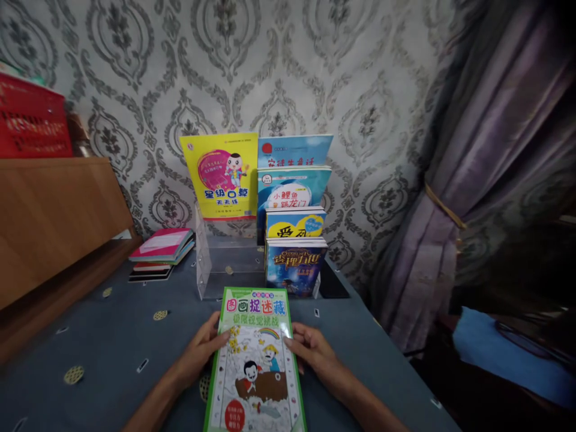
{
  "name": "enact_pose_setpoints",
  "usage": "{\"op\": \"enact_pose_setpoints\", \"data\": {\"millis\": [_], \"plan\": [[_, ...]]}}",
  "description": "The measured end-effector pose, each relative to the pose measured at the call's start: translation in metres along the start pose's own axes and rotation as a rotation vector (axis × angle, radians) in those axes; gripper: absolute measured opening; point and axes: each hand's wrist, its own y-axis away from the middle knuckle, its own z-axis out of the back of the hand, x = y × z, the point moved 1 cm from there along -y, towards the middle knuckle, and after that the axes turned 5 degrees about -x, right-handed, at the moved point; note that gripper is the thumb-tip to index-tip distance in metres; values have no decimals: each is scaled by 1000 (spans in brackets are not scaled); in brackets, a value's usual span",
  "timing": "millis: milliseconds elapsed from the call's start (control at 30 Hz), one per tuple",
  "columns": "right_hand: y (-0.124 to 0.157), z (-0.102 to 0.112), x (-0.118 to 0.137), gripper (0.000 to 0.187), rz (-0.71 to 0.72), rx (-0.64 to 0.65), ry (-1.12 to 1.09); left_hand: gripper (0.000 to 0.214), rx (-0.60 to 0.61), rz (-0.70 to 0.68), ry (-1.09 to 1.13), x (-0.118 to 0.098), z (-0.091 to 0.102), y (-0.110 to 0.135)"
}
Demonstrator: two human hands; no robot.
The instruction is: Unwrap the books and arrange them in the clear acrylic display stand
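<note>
A green-bordered picture book point(258, 366) with a cartoon cover is held upright-facing between both hands, low in the middle of the view. My left hand point(203, 343) grips its left edge, thumb on the cover. On the right edge, my right hand point(312, 351) does the same, its fingers partly behind the book. Just beyond stands a clear tiered book rack point(227, 258). A yellow workbook point(222, 180) fills its upper left. Down its right side are two blue storybooks point(294, 150), a yellow-and-blue book point(294, 224) and a dark blue book point(294, 268).
Several stacked books point(164, 246) lie left of the rack on the dark patterned tablecloth point(117, 336). A wooden cabinet point(58, 210) with a red basket point(33, 120) stands at left. Tied curtains point(418, 240) hang at right, near blue cloth point(508, 354). Behind the rack is a dark flat object point(335, 282).
</note>
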Motion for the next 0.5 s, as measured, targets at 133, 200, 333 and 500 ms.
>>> {"op": "enact_pose_setpoints", "data": {"millis": [133,200,333,500], "plan": [[-1,-4,3,55,45,-27,46,79,32,-30,-62,-7,4,1],[-4,-6,7,56,90,-35,91,80,39,-70,-84,-11,5,0],[-14,-11,24,55,210,-44,178,80,-6,-186,-131,-25,7,-5],[-26,-20,58,42,472,-133,353,63,-71,-431,-240,-54,8,-9]]}}
